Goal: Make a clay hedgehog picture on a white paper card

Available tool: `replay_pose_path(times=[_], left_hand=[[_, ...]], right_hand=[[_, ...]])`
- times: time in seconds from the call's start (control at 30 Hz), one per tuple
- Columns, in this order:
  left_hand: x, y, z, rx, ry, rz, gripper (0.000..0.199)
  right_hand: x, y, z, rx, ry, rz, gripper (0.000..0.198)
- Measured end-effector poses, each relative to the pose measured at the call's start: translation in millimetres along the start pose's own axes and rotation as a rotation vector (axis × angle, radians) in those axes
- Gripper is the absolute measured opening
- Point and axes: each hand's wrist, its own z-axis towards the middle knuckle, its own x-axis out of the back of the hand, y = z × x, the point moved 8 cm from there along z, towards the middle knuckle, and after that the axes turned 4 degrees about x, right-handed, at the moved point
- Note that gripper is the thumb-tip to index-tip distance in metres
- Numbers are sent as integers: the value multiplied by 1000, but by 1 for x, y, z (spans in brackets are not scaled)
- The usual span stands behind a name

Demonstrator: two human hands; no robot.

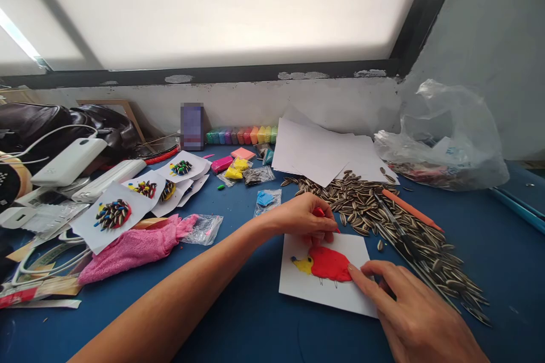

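Observation:
A white paper card [326, 299] lies on the blue table, bearing a hedgehog figure with a flat red clay body [330, 264] and a yellow clay snout [304, 265] tipped in blue. Thin legs are drawn below it. My left hand [307, 216] rests over the card's upper edge, its fingers curled around a lump of red clay [318, 212]. My right hand [411, 306] comes in from the lower right, fingers apart and holding nothing; one fingertip presses on the right end of the red body.
Sunflower seeds [353, 201] spread across the right, with an orange stick [412, 210] and a pen [394, 221] on them. Blank paper [313, 150], clay packets [238, 167] and a plastic bag [447, 142] stand behind. Finished cards [114, 218], a pink cloth [140, 249] and power banks [70, 161] crowd the left.

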Motion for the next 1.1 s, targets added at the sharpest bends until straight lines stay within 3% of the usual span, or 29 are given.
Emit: replay_pose_path(times=[0.13,0.27,0.57,1.1], left_hand=[[1,0,0,0,3,4,19],[1,0,-1,8,12,20,15],[-1,0,1,-22,14,27,16],[-1,1,0,-6,18,42,14]], right_hand=[[1,1,-1,5,-25,3,46],[11,2,2,-1,54,25,37],[7,-3,6,-9,59,-11,54],[9,-4,5,53,46,53,42]])
